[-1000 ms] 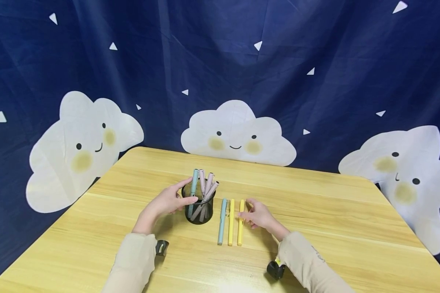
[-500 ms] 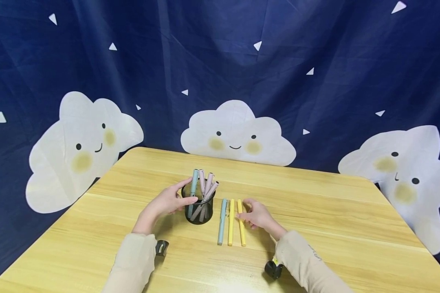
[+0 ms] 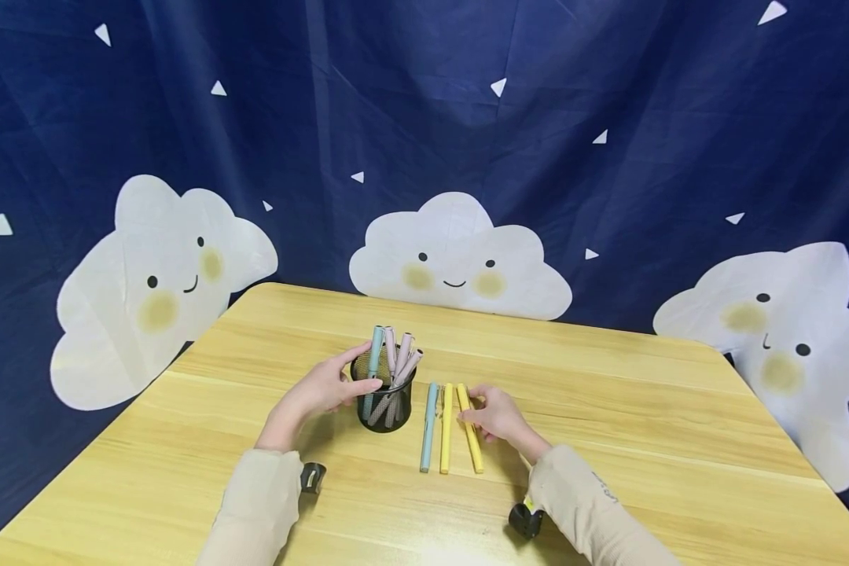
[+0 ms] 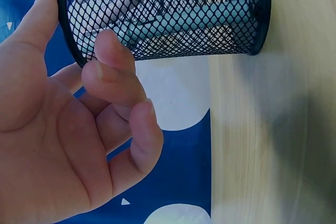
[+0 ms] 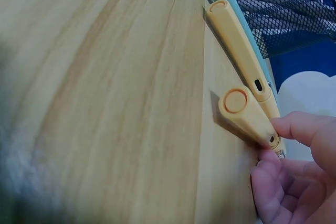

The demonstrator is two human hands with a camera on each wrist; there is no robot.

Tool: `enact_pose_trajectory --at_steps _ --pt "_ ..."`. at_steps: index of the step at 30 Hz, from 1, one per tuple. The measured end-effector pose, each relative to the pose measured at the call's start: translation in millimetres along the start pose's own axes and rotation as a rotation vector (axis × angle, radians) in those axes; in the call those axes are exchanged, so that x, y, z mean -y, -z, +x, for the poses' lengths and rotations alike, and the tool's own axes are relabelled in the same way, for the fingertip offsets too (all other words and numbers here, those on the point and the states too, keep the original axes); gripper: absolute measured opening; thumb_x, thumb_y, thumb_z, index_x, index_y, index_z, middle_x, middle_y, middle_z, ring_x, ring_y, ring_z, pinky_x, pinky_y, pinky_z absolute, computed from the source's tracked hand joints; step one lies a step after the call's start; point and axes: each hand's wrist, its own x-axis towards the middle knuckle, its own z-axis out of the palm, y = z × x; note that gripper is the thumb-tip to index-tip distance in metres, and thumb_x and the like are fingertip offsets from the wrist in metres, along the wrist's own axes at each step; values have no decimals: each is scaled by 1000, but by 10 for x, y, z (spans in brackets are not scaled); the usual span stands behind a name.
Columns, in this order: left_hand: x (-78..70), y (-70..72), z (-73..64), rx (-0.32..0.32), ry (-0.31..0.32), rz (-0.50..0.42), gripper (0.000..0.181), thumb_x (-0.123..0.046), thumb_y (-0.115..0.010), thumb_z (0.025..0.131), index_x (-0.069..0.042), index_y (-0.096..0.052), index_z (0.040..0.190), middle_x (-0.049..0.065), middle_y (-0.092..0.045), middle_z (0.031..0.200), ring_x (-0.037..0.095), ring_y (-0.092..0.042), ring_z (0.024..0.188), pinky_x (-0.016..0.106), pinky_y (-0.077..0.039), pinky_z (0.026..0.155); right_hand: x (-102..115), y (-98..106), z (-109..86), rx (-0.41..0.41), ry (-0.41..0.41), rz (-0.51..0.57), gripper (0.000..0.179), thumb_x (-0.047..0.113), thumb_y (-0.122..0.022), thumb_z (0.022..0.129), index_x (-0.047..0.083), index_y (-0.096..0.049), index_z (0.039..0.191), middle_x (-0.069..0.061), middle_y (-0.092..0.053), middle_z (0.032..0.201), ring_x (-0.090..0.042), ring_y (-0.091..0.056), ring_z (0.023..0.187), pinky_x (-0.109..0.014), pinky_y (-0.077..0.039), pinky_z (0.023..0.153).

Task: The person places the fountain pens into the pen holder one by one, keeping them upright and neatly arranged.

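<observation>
My left hand point(image 3: 325, 389) holds a black mesh pen cup point(image 3: 389, 414) by its rim, thumb at the front and a finger at the back. One teal pen point(image 3: 376, 354) and several pale lilac pens point(image 3: 405, 350) stand inside it. Between thumb and fingers, my right hand point(image 3: 498, 417) pinches the far part of a yellow pen point(image 3: 473, 448), which slants on the table. Left of it lie a second yellow pen point(image 3: 446, 440) and a light blue pen point(image 3: 428, 440), side by side. In the right wrist view, the pinched yellow pen point(image 5: 252, 119) points its near end at the camera.
Everything stands on a pale wooden table point(image 3: 594, 409) with rounded far corners. Behind it hangs a dark blue curtain point(image 3: 424, 102) printed with smiling clouds and white triangles. Black wrist devices point(image 3: 312, 478) sit under both sleeves.
The pinched yellow pen has turned: its near end swung right and its far end shifted slightly left. The right hand moved slightly left. The left hand and pen cup stayed put.
</observation>
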Motion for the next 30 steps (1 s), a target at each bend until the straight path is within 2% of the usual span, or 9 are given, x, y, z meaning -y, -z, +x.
enact_pose_trajectory --at_steps 5,10,12,16,24,30 --pt "-2 -5 4 -4 3 6 77 -42 -67 77 -26 -27 141 4 -47 56 14 -41 48 25 -35 43 -6 -9 1 -31 16 -18 31 6 -65 77 -5 -56 104 -6 -51 56 -12 -47 39 -26 -44 37" --pt "4 -10 10 -2 9 0 77 -41 -67 77 -27 -27 141 5 -47 56 14 -40 46 25 -34 43 13 17 -48 -15 49 33 21 3 -62 76 -6 -54 93 -10 -52 55 -17 -50 37 -30 -46 37" --pt "5 -12 9 -1 9 0 77 -42 -67 77 -27 -27 141 5 -47 56 14 -40 46 25 -34 43 11 21 -54 -9 51 49 21 3 -62 76 -6 -52 93 -11 -52 55 -18 -51 37 -31 -46 37" --pt "1 -13 5 1 10 0 78 -42 -67 77 -27 -27 142 4 -46 56 14 -41 47 25 -35 43 -11 11 -32 -21 -4 104 21 2 -62 76 -3 -52 94 -13 -53 56 -20 -52 36 -33 -47 38" --pt "-2 -14 5 -6 12 -1 76 -39 -67 78 -27 -27 141 5 -47 56 14 -39 45 25 -34 43 -23 62 -18 -85 -29 191 26 2 -60 78 -5 -48 100 -12 -54 76 -17 -51 36 -33 -46 37" --pt "1 -11 8 -10 18 -6 75 -38 -67 78 -27 -27 141 5 -47 57 14 -40 47 26 -35 43 -8 123 -14 -115 -34 238 26 1 -60 77 -5 -48 99 -11 -57 71 -17 -50 36 -33 -47 37"
